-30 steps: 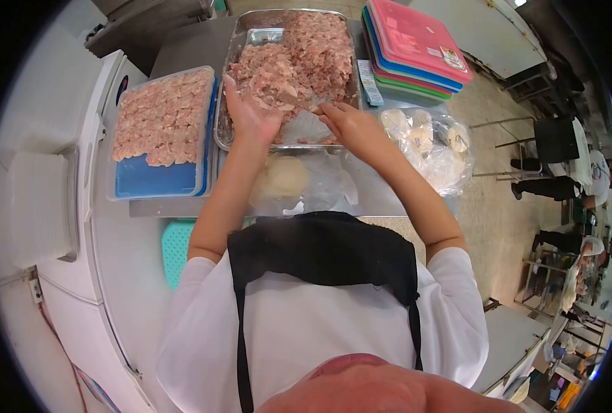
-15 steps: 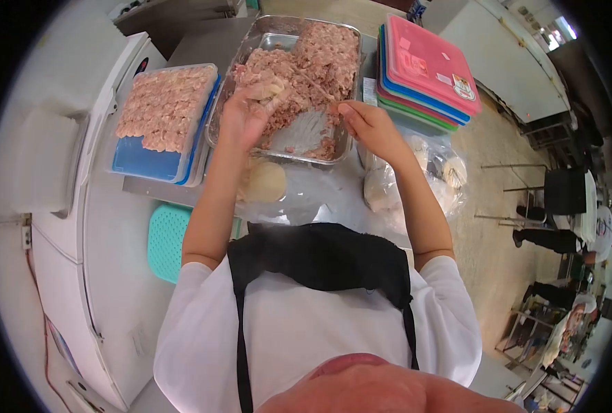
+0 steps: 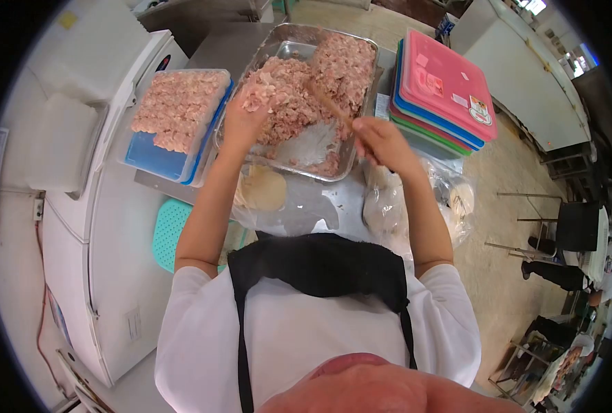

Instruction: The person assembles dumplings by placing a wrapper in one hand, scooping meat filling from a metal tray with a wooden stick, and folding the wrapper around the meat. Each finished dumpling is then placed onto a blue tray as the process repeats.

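Note:
My left hand (image 3: 243, 122) is cupped around a dumpling (image 3: 256, 98) with pink meat showing on top, over the near left side of a metal pan (image 3: 221, 127). Ground meat (image 3: 289, 96) is heaped in that pan. My right hand (image 3: 382, 143) grips a thin wooden spatula (image 3: 335, 109), whose far end reaches into the meat. Round pale dough wrappers (image 3: 261, 187) lie on plastic just in front of the pan. To the left, rows of dumplings (image 3: 182, 103) fill much of a tray with a bare blue part (image 3: 156, 157).
Stacked trays with a pink lid (image 3: 450, 79) stand right of the pan. A clear plastic bag (image 3: 388, 206) of pale dough rounds lies under my right forearm. A turquoise perforated basket (image 3: 172, 234) is lower left. People work at the far right.
The spatula has swung up and left into the meat with my right hand. The dumpling in my left hand now shows meat on top. The whole view has shifted slightly.

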Available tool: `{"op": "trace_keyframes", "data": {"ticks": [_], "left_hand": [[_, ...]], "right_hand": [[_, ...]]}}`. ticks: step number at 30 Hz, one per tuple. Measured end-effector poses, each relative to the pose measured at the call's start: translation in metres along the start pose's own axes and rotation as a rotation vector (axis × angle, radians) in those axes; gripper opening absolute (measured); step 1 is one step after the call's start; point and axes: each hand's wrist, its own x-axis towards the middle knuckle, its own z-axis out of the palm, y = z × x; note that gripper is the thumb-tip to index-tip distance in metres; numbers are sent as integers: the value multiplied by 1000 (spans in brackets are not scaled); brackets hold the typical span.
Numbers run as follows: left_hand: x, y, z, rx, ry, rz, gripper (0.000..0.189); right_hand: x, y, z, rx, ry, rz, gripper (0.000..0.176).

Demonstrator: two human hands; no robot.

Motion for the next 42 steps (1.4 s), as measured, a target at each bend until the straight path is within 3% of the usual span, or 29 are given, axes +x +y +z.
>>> {"op": "trace_keyframes", "data": {"ticks": [3,6,8,10,12,15,18,20,21,23,25,27,28,30,32,35,36,37,39,42], "left_hand": [[-8,20,7,143,35,125,64],[-10,25,6,172,59,43,70],[-10,32,-1,203,-50,-63,70],[-10,29,-6,243,-134,3,69],[-7,11,-9,291,-184,235,65],[2,-16,-15,24,-493,119,62],[-2,-26,-13,37,-305,-37,60],[-2,-21,-7,-285,-97,104,57],[-2,-18,-9,-315,-43,150,55],[-1,-13,-14,-240,11,222,49],[4,-17,-23,-74,-182,190,52],[10,-40,-40,59,-569,73,63],[14,-62,-39,-7,-585,257,65],[6,-112,-33,-21,-520,82,55],[10,-123,-34,-33,-496,-9,46],[6,-99,-42,-29,-529,-41,38],[5,-64,-46,-13,-547,-57,38],[6,-46,-48,2,-564,-73,38],[8,-95,-36,-97,-481,-136,37],[21,-117,-37,-74,-452,-191,33]], "right_hand": [[3,13,14,98,-84,70,36],[5,9,26,206,-86,47,36],[3,4,24,101,-108,-11,35],[-1,-3,26,-56,-77,-110,34],[-6,-12,34,-270,0,-246,33],[-8,-21,47,-501,162,-460,33],[-10,-33,43,-425,213,-167,32],[-9,-31,38,-371,154,34,32],[-8,-30,38,-343,122,132,32],[-7,-27,50,-286,80,124,32],[-6,-25,61,-281,81,10,33],[-3,-21,70,-328,123,-205,33],[-1,-20,75,-421,149,-271,33],[3,-18,83,-608,202,-400,34],[9,-14,89,-643,161,-378,34],[24,5,83,-634,108,-266,32],[29,8,80,-619,93,-217,31],[28,2,83,-761,170,-230,31],[26,-12,90,-1046,326,-258,33],[28,-3,112,-1022,393,-384,28]]}}
